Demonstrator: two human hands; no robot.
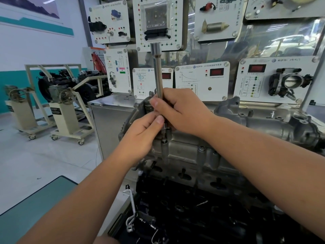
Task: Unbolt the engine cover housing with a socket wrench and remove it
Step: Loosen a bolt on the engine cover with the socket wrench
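At centre frame, both hands are working a long socket wrench standing upright on the housing. Right hand is wrapping its fingers round the shaft's lower part; left hand, at 7 o'clock from the right, is pinching the tool's bottom end w/ thumb and fingers, just above a bolt boss. Wrench's open socket end is pointing up, toward 12 o'clock, in front of the display boards.

Housing is sitting on the engine, stretching from the hands out toward 3 o'clock, not lifted yet.

Judged step: unbolting, prob. seating the tool on a bolt at the housing's left end or spinning it out by hand. Can't tell if the tip is engaged; the fingers are hiding it. Next move is calling for a square, straight-down fit, then turning w/o tilting the long shaft, else it may slip off the head.

Containers: none showing near the work. A steel cabinet is standing at 9 o'clock from the hands, doors closed, contents unseen.
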